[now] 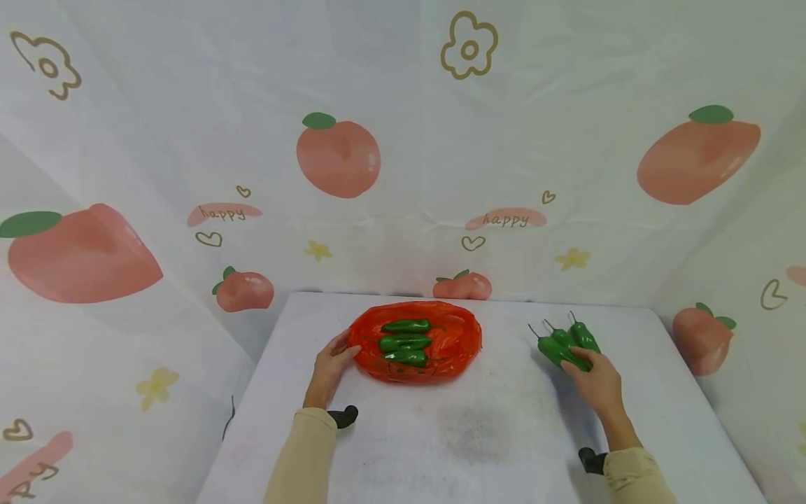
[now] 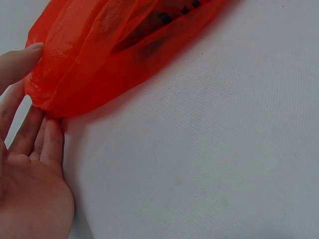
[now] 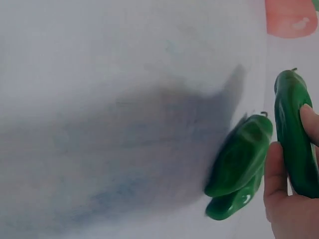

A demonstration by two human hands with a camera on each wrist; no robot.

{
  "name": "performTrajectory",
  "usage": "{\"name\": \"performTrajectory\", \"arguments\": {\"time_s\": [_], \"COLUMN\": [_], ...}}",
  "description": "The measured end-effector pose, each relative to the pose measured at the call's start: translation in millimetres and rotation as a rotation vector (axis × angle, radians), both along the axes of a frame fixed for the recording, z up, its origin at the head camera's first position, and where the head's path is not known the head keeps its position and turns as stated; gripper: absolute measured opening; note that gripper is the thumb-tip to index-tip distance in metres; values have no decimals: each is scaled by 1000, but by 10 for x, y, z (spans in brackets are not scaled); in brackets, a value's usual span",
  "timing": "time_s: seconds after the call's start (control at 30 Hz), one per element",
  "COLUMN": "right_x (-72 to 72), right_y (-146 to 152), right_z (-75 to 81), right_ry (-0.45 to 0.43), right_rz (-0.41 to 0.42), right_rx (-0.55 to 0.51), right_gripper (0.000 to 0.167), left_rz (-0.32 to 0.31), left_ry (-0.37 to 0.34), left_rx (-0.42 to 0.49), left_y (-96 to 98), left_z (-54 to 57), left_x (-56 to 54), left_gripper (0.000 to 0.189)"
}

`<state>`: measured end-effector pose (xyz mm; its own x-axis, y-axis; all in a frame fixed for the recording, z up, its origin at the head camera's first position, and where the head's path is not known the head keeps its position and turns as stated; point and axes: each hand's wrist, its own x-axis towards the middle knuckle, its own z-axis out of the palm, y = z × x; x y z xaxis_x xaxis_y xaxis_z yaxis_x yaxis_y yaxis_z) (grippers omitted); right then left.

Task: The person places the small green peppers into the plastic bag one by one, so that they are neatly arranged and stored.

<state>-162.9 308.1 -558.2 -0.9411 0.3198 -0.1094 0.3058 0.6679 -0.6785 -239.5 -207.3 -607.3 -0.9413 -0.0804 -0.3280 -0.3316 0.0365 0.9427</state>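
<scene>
A red plastic bag lies spread open like a shallow bowl, with three green peppers in a row inside it. My left hand grips its left edge, thumb over the rim and fingers underneath. Off to the right, my right hand pinches a green pepper between thumb and fingers. Two more green peppers lie close by on the table, one overlapping the other in the right wrist view.
The white table ends at the back against a white cloth printed with fruit, which also hangs at both sides. Black curved pieces stick out at both wrists. A faint grey stain marks the tabletop in front of the bag.
</scene>
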Motion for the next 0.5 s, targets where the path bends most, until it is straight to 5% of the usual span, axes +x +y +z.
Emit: {"name": "performTrajectory", "arguments": {"time_s": [0.23,0.5], "right_x": [-36,-106], "right_y": [-47,-70], "right_z": [94,227], "right_ry": [52,119], "right_rz": [-43,14], "right_rx": [-5,-12], "right_gripper": [48,47], "left_rz": [-15,-12], "left_ry": [-7,-2], "left_rx": [13,12], "left_y": [-2,-2], "left_z": [-9,10], "left_x": [-7,-19], "left_gripper": [62,61]}}
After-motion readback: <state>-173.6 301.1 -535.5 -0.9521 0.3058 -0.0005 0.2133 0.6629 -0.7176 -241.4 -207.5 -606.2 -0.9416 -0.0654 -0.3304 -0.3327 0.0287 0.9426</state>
